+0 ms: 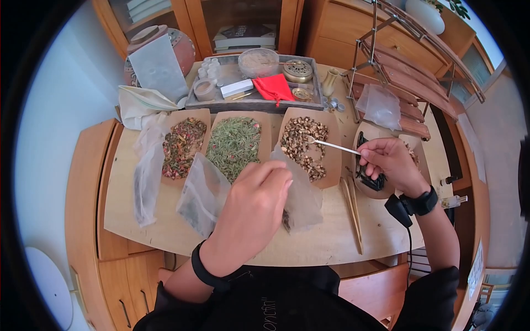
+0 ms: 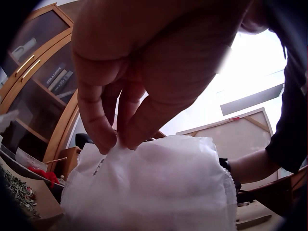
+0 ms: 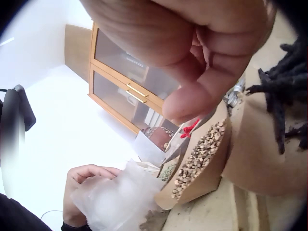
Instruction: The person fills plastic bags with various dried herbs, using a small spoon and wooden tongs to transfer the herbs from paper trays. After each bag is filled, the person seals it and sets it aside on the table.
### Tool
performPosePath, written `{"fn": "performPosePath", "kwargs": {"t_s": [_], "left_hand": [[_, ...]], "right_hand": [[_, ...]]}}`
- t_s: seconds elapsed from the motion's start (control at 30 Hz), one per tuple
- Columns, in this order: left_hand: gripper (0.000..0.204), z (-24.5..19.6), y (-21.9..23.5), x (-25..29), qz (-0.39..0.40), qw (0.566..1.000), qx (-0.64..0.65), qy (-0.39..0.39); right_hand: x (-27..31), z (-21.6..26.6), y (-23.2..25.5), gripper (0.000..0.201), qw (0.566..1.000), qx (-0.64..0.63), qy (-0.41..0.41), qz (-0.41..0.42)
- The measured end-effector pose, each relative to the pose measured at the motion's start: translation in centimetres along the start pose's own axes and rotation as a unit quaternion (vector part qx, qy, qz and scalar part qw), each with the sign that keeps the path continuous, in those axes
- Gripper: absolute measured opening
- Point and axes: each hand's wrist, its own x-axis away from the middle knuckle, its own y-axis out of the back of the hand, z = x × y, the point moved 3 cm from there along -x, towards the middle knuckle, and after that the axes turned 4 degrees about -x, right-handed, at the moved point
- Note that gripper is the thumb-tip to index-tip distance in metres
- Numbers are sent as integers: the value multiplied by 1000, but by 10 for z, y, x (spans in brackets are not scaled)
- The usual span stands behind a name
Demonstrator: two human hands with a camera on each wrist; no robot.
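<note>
My left hand (image 1: 248, 212) pinches the top of a white translucent pouch (image 1: 305, 201) between thumb and fingertips, in front of the paper trays. Some dark bits show at the pouch's bottom. In the left wrist view the pouch (image 2: 154, 187) hangs below the fingers, with a serrated side edge. My right hand (image 1: 389, 163) pinches the pale handle of a small spoon (image 1: 337, 145). The spoon's bowl is over the tray of brown chopped dried herb (image 1: 303, 135). Near the right hand lie black dried pods or twigs (image 1: 361, 176) on a paper tray; the hand partly covers them.
Left of the brown herb stand trays of green dried herb (image 1: 234, 143) and reddish dried petals (image 1: 182, 146). Other pouches (image 1: 204, 190) lie in front. Wooden tongs (image 1: 351, 215) rest at right. Behind, a grey tray (image 1: 193, 102) holds jars, a red cloth pouch (image 1: 273, 88) and a brass burner (image 1: 298, 70).
</note>
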Motion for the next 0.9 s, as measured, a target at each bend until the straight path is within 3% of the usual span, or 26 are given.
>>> {"fn": "performPosePath", "kwargs": {"t_s": [0.3,0.5,0.6,0.73,0.9], "left_hand": [[10,-1,0,-1,4,1000,11,4],[9,0,1,0,2,1000,9,0],[9,2,0,1,3,1000,9,2],[9,3,2,1,5,1000,13,0],[8,2,5,6,-1,1000,-1,-9]], "right_hand": [[63,53,-15,13,997,77,3,-21],[83,61,-41,9,979,182,79,-37],[99,80,-58,7,873,391,285,-63],[95,87,-50,6,867,387,287,-126],[51,45,-30,8,875,403,247,-106]]}}
